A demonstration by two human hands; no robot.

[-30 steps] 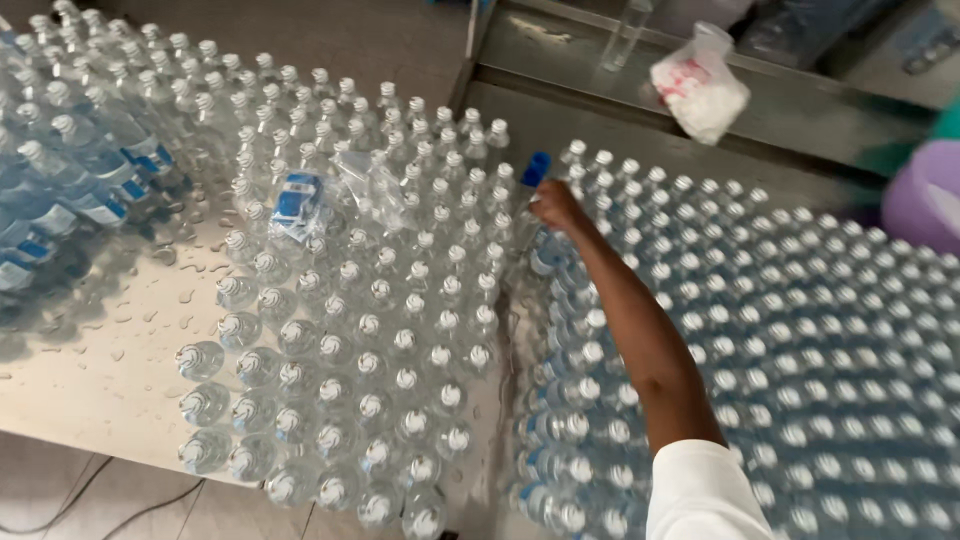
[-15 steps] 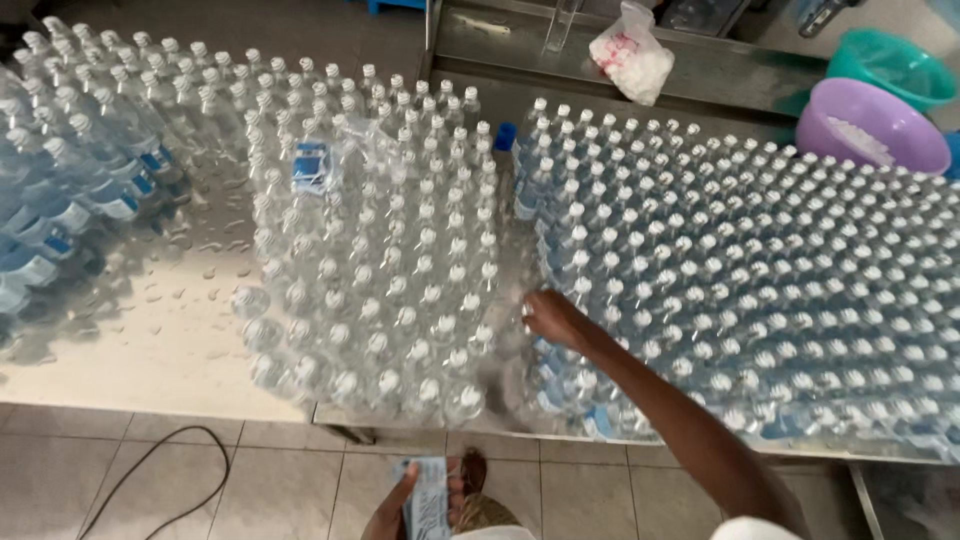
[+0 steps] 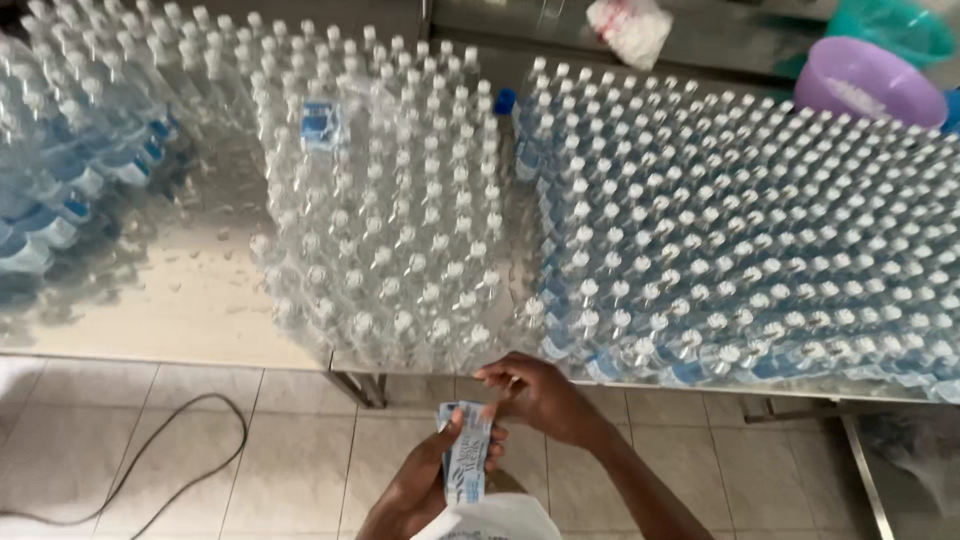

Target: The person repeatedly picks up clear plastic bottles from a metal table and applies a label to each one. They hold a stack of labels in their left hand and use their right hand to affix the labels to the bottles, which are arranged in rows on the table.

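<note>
Head view, looking down: nearest the camera the left hand (image 3: 425,480) closes its fingers around a small stack of blue-and-white paper labels (image 3: 466,455), held upright below the table edge over the tiled floor. The right hand (image 3: 540,395) pinches the top of that stack with thumb and fingertips, so the step in hand looks like peeling one label off. Judging by that, the next move calls for a clean single-sheet separation and a short reach up to the bottles.

Just above the hands runs the steel table (image 3: 190,310). On it stands a block of clear capped bottles (image 3: 400,220) under loose plastic film, and one blue-and-white label (image 3: 318,125) lies flat on the film near its far left corner. To the right a much larger block of bottles (image 3: 740,230) fills the table; one blue cap (image 3: 505,100) shows between the blocks. Bottles with blue labels (image 3: 70,180) lie at the left. Farthest off sit a purple bowl (image 3: 865,80) and a white crumpled bag (image 3: 630,25). A dark cable (image 3: 170,470) loops across the floor.
</note>
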